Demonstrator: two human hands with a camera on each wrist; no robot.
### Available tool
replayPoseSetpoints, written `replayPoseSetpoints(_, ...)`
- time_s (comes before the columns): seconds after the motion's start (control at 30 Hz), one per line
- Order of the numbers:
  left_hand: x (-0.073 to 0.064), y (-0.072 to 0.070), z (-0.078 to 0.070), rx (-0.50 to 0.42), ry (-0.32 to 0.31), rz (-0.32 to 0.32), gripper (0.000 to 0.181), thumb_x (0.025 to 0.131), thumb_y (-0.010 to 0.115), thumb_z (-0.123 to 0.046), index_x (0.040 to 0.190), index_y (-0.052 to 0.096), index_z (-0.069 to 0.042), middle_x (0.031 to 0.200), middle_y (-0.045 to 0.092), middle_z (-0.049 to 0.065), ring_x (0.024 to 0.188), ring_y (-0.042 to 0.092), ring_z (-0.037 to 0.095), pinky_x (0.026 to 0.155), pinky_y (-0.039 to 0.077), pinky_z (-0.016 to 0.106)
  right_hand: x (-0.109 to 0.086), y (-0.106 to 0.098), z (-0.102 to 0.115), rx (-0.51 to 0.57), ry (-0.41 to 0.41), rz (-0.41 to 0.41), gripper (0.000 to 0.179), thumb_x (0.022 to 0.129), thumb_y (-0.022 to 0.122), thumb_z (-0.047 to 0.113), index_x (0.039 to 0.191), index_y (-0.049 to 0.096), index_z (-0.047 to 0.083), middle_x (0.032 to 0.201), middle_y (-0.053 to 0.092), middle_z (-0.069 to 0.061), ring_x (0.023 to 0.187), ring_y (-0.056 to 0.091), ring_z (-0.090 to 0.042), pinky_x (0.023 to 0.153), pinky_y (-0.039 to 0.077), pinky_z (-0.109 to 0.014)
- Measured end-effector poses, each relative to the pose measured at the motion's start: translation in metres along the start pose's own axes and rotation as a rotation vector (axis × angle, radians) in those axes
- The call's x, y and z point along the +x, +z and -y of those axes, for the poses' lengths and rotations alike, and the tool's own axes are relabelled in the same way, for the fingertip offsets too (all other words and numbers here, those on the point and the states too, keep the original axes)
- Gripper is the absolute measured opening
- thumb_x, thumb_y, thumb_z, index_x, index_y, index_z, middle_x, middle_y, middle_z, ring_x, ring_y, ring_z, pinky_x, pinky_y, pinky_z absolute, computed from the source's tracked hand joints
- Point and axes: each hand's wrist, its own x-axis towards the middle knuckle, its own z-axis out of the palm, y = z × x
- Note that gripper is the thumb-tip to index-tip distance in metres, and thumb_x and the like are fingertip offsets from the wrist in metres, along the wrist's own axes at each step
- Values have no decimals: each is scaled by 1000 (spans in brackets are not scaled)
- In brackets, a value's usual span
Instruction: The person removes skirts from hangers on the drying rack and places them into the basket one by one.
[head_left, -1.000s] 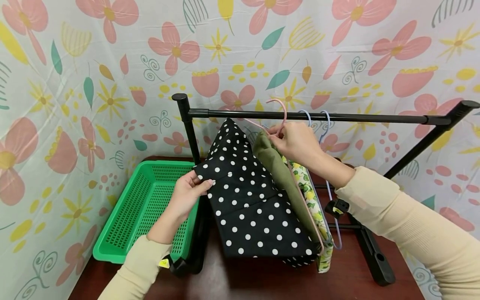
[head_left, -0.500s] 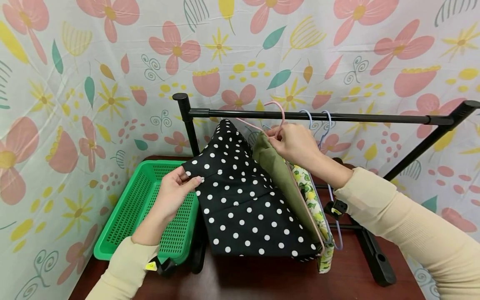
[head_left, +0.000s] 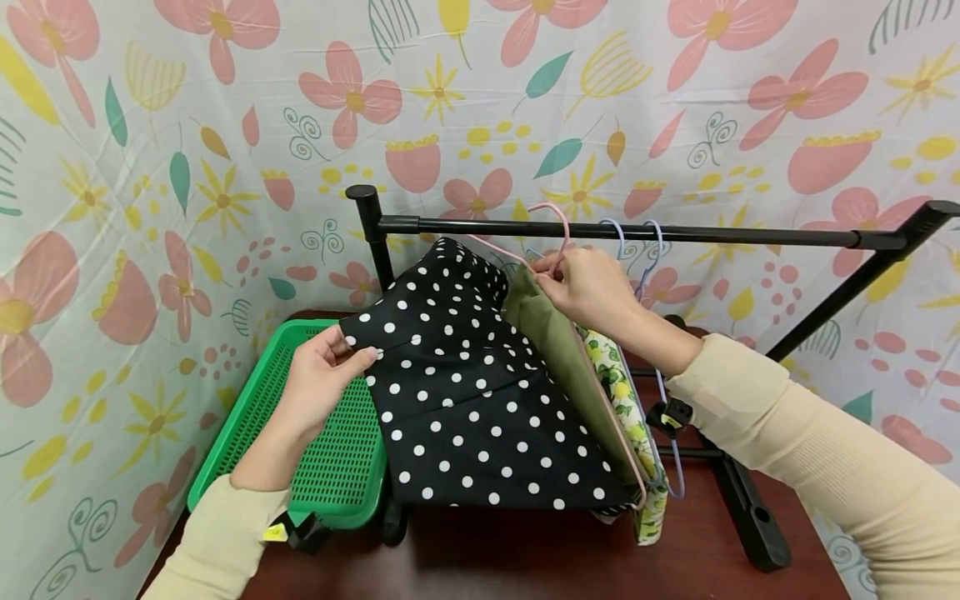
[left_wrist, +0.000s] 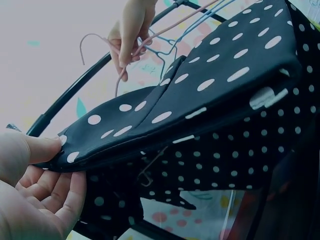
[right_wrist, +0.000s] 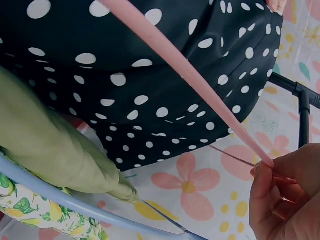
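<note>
My left hand [head_left: 315, 383] pinches the upper left corner of a black cloth with white polka dots [head_left: 472, 392], thumb on top and fingers beneath. The cloth spreads out to the left of a pink clothes hanger [right_wrist: 192, 85]. My right hand [head_left: 596, 287] pinches that hanger just below its hook, which overlaps the rack's rail in the head view. Part of the hanger's frame is hidden behind the cloth. Immediately right of the polka-dot cloth hangs an olive green cloth [head_left: 555, 342], then a white cloth with a lemon print [head_left: 611, 375].
A black garment rack [head_left: 720, 236] spans the brown tabletop [head_left: 517, 558]. Blue hangers [head_left: 654, 250] hook over its rail at the right. At the left, a green perforated basket [head_left: 240, 425] stands beside the rack's leg. A flowered sheet [head_left: 180, 125] covers the wall behind.
My left hand has moved left and slightly up, drawing the polka-dot corner out over the basket's edge and spreading the cloth wider. My right hand stays nearly still at the pink hanger.
</note>
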Motion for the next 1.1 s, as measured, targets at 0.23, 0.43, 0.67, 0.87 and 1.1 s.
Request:
replayPoseSetpoints(0.23, -5, -12, -2, 46, 17, -20, 31, 86, 66, -18, 109, 58, 1, 88, 67, -9, 81, 62, 9, 72, 50, 19, -1, 1, 0, -20, -1, 6, 26, 86, 59, 15, 63, 71, 9, 91, 72, -6, 36, 24, -9, 35, 20, -25)
replayPoseSetpoints(0.43, -9, -22, -5, 34, 29, -47, 22, 85, 67, -15, 103, 61, -4, 85, 67, -9, 78, 61, 8, 70, 50, 18, -1, 1, 2, -17, -2, 2, 23, 87, 58, 15, 71, 74, 9, 90, 72, -6, 36, 22, -8, 35, 20, -25)
replayPoseSetpoints(0.67, -13, -31, -7, 40, 48, -66, 16, 84, 68, -14, 95, 61, -6, 81, 66, -6, 74, 59, 7, 68, 49, 17, -2, 0, 2, -17, -11, -1, 38, 87, 58, 14, 49, 61, 12, 90, 72, -6, 35, 20, -8, 35, 18, -24)
replayPoseSetpoints(0.87, -15, -40, -8, 111, 63, -98, 15, 84, 68, -17, 90, 60, -6, 78, 65, -7, 71, 58, 8, 64, 49, 18, -2, -1, 1, 4, -20, -8, 24, 86, 58, 12, 69, 73, 6, 89, 72, -8, 35, 21, -8, 35, 19, -24)
replayPoseSetpoints(1.1, -16, -47, -11, 176, 75, -148, 14, 84, 69, -15, 83, 57, -8, 72, 61, -12, 64, 55, 7, 58, 46, 17, -2, -4, 2, 4, -3, 6, 26, 88, 56, 13, 70, 73, 5, 89, 71, -10, 34, 22, -9, 35, 19, -24)
